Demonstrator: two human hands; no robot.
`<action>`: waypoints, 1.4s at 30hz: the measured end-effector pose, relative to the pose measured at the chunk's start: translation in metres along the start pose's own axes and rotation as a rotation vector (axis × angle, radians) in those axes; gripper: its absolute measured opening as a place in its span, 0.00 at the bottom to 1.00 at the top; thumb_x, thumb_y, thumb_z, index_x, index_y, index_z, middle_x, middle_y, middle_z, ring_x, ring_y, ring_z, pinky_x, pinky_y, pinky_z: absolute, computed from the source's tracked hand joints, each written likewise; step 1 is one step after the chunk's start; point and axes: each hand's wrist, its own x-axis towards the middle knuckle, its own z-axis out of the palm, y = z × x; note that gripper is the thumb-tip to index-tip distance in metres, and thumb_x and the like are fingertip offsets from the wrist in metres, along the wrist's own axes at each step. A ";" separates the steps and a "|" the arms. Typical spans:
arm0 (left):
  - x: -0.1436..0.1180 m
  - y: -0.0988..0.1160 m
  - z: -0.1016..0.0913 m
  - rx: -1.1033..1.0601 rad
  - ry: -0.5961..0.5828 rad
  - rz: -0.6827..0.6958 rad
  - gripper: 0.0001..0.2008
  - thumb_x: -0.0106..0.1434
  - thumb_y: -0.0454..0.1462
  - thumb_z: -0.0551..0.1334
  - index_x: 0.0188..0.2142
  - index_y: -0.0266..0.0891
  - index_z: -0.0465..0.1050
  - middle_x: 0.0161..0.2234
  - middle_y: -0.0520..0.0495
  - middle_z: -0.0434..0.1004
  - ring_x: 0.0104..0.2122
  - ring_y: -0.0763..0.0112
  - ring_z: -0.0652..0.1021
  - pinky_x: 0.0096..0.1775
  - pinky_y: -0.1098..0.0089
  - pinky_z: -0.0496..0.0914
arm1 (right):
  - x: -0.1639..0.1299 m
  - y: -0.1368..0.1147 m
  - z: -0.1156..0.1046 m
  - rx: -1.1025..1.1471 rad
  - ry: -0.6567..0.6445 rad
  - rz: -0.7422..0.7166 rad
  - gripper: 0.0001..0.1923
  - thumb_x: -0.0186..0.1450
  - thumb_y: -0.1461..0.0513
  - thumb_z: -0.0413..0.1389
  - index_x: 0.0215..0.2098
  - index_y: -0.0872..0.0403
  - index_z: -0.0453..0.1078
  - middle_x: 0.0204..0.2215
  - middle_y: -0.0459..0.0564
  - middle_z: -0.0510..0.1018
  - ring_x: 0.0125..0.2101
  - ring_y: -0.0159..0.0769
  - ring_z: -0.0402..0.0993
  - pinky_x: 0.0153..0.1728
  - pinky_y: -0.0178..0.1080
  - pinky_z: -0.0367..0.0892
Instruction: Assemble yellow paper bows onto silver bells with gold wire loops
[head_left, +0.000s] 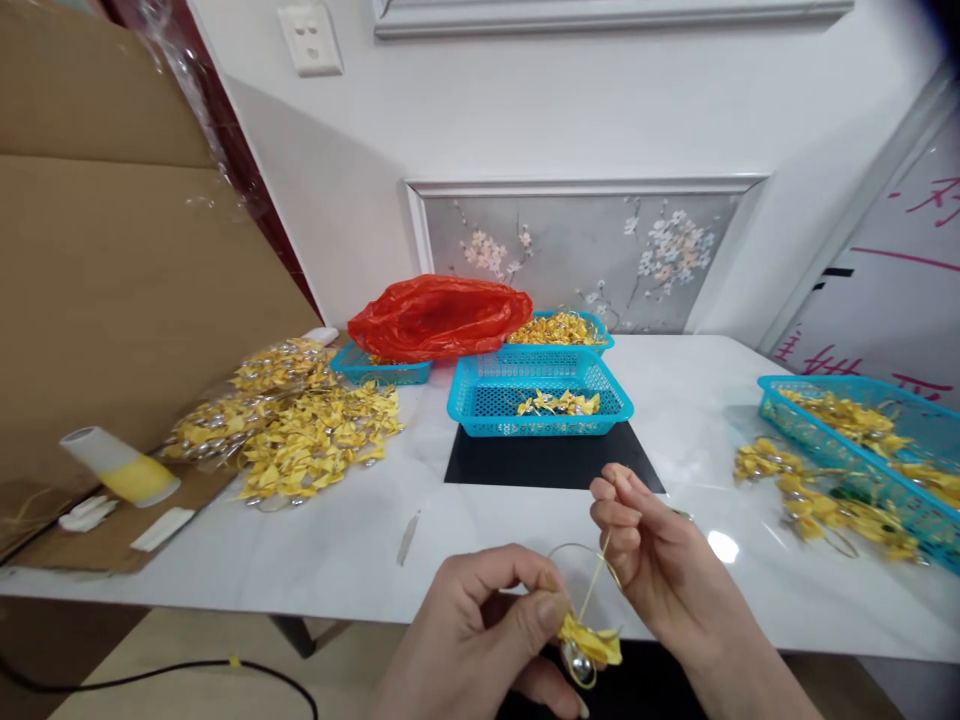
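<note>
yellow bow (590, 642) is pinched in left hand (480, 630) grip; its gold cord (592, 585) is pulled upward, clamped in right hand (660, 560) grip.

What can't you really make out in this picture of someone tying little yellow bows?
- Head view: basket contents, mostly hidden under the red bag.
- Right-side basket, cut off by the picture's edge.
- Silver bell under the bow, partly covered by the left hand.
- Gold thread at the right hand: too thin to follow.
</note>
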 end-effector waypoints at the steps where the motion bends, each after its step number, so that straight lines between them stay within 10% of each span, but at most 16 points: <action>1: 0.000 -0.001 0.000 0.009 0.001 0.002 0.19 0.54 0.51 0.70 0.27 0.35 0.74 0.23 0.52 0.78 0.19 0.78 0.77 0.23 0.81 0.70 | 0.000 -0.001 0.001 -0.005 0.006 -0.015 0.20 0.46 0.69 0.74 0.31 0.56 0.69 0.26 0.42 0.73 0.19 0.17 0.66 0.19 0.19 0.69; 23: 0.000 0.000 0.000 -0.011 -0.012 -0.002 0.17 0.57 0.48 0.69 0.29 0.35 0.72 0.26 0.49 0.82 0.19 0.80 0.77 0.24 0.82 0.71 | 0.003 -0.002 -0.013 -0.215 0.038 -0.237 0.20 0.49 0.64 0.73 0.37 0.51 0.72 0.29 0.41 0.73 0.21 0.21 0.65 0.28 0.27 0.74; 33: 0.003 -0.004 -0.005 0.015 0.024 0.118 0.15 0.62 0.47 0.65 0.30 0.36 0.74 0.27 0.52 0.74 0.22 0.77 0.74 0.25 0.75 0.72 | -0.037 0.004 -0.007 -0.943 -0.354 -0.231 0.11 0.69 0.53 0.56 0.39 0.51 0.75 0.30 0.45 0.70 0.20 0.25 0.67 0.23 0.32 0.64; 42: 0.013 -0.010 -0.006 -0.501 -0.127 -0.023 0.11 0.59 0.38 0.70 0.25 0.35 0.72 0.22 0.52 0.71 0.21 0.78 0.72 0.19 0.82 0.69 | -0.029 -0.004 0.005 -1.098 -0.343 -0.461 0.10 0.65 0.60 0.60 0.45 0.47 0.76 0.32 0.46 0.69 0.21 0.27 0.64 0.22 0.33 0.61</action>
